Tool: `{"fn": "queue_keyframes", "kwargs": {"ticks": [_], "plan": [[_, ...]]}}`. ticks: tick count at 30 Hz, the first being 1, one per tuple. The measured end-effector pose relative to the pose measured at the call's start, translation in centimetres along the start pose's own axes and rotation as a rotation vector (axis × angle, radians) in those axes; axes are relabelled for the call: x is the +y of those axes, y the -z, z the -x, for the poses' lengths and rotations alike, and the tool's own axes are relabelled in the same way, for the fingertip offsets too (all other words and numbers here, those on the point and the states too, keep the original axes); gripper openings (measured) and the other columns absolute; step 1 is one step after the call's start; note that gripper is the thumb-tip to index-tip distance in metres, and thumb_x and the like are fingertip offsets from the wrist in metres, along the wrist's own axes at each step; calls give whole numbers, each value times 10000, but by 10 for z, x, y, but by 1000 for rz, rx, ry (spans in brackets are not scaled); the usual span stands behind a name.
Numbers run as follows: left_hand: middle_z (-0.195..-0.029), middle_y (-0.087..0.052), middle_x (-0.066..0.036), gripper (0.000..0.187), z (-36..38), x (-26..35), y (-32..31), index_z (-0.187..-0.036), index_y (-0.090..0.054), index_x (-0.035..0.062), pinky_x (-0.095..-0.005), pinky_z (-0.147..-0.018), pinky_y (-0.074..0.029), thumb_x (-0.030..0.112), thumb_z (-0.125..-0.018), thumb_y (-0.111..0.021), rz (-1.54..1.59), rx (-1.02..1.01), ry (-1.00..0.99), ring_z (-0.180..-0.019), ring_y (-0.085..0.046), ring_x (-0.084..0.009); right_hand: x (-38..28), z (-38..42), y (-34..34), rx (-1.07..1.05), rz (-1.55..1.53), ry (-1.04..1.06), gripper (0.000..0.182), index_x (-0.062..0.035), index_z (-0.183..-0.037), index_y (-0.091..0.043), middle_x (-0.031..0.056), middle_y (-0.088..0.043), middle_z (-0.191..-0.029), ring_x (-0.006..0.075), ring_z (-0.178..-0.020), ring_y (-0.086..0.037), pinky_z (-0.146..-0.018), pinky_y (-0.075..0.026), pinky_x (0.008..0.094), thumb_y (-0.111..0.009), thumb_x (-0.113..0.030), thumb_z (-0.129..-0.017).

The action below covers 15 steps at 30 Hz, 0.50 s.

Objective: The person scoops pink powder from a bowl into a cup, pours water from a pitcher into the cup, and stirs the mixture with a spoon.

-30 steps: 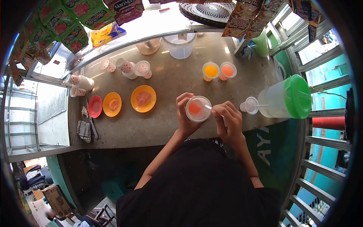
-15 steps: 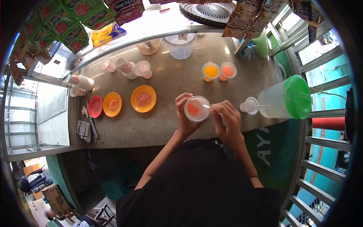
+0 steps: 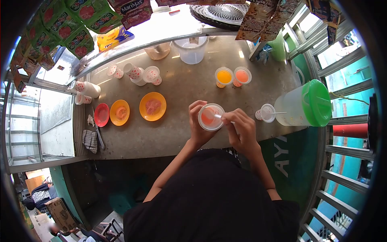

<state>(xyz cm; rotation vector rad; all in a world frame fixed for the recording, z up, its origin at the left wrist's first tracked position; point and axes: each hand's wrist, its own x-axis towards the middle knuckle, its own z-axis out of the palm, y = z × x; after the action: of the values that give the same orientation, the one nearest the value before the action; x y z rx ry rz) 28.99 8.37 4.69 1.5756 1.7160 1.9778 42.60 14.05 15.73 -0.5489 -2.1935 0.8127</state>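
My left hand (image 3: 198,128) is closed around a clear plastic cup (image 3: 205,126) with a pinkish-orange drink in it. A thin white spoon (image 3: 219,116) is pinched in my right hand (image 3: 242,127), its lower end inside the cup. Beyond my hands, a cup of yellow-orange drink (image 3: 224,76) and a cup of pink-orange drink (image 3: 242,76) stand side by side. To the right, a smaller cup (image 3: 267,113) with a white stick leaning out of it is beside a clear pitcher (image 3: 290,109) with a green lid (image 3: 316,103).
On the left are two orange plates (image 3: 161,115) with pinkish contents, a red plate (image 3: 102,115), a checked cloth (image 3: 90,140) and several dotted cups (image 3: 152,75). A clear tub (image 3: 191,54) stands at the back. Drink sachets (image 3: 80,40) hang overhead; metal bars (image 3: 342,153) line the right.
The spoon has shifted within the cup, and my right hand has moved slightly left with it. My left hand keeps its hold on the cup, nearly in place.
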Motion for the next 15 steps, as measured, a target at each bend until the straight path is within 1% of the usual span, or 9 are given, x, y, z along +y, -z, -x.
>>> {"fn": "queue_keyframes", "kwargs": {"ticks": [2, 3, 5, 6, 8, 9, 12, 14, 15], "plan": [[-1195, -504, -172, 797, 2, 0, 1, -1241, -407, 77, -409, -889, -496, 141, -642, -929, -14, -4, -6, -1105, -554, -312, 0, -2, 1, 92, 129, 6, 66, -45, -922, -637, 80, -654, -797, 278, -704, -611, -595, -484, 386, -665, -36, -863], [-1193, -504, -172, 794, 2, 0, 0, -1238, -410, 76, -409, -888, -496, 145, -642, -930, -11, -5, 10, -1104, -555, -310, 0, -2, 1, 92, 128, 7, 66, -45, -922, -637, 80, -654, -797, 278, -704, -611, -595, -484, 386, -665, -36, -863], [-1191, -505, -172, 791, 3, -1, -2, -1234, -412, 76, -408, -887, -496, 148, -642, -931, -6, -7, 23, -1102, -556, -309, 1, -1, 3, -36, 68, -1, 76, -43, -931, -638, 84, -656, -800, 277, -705, -611, -596, -485, 386, -668, -38, -861], [-1193, -505, -174, 787, 4, -2, -2, -1231, -415, 75, -410, -888, -495, 150, -642, -931, 3, -4, 21, -1100, -556, -310, 2, -1, 3, -34, 70, 0, 76, -43, -931, -638, 84, -656, -800, 277, -705, -611, -596, -485, 386, -668, -38, -861], [-1196, -505, -176, 783, 4, -2, -2, -1228, -417, 73, -413, -890, -494, 152, -643, -931, 10, -2, 21, -1099, -556, -311, 4, 0, 2, 48, 4, 9, 83, -39, -938, -639, 88, -661, -805, 279, -708, -617, -603, -491, 387, -668, -37, -860], [-1197, -505, -178, 781, 4, -3, -3, -1226, -418, 72, -415, -892, -493, 154, -643, -932, 14, 2, 25, -1098, -555, -313, 2, 0, 3, 47, 1, 8, 83, -39, -938, -639, 88, -661, -805, 279, -708, -617, -603, -491, 387, -668, -37, -860], [-1199, -507, -181, 781, 4, -3, -3, -1224, -419, 69, -419, -895, -490, 161, -643, -933, 10, -3, 19, -1098, -553, -317, -1, -3, 6, 31, 143, -2, 86, -37, -938, -641, 91, -664, -808, 281, -711, -622, -611, -496, 387, -669, -33, -856], [-1199, -507, -182, 782, 2, -1, -3, -1224, -419, 68, -420, -897, -489, 166, -643, -934, 7, -14, 8, -1099, -553, -319, 0, 0, 3, -44, 0, -6, 86, -37, -933, -641, 90, -666, -810, 282, -718, -626, -618, -499, 383, -669, -31, -852], [-1196, -498, -165, 779, 1, 1, -2, -1231, -407, 70, -400, -893, -491, 149, -656, -926, -5, -32, -1, -1103, -548, -293, 0, -1, 4, -40, 1, -8, 86, -37, -933, -641, 90, -666, -810, 282, -718, -626, -618, -499, 383, -669, -31, -852]]}}
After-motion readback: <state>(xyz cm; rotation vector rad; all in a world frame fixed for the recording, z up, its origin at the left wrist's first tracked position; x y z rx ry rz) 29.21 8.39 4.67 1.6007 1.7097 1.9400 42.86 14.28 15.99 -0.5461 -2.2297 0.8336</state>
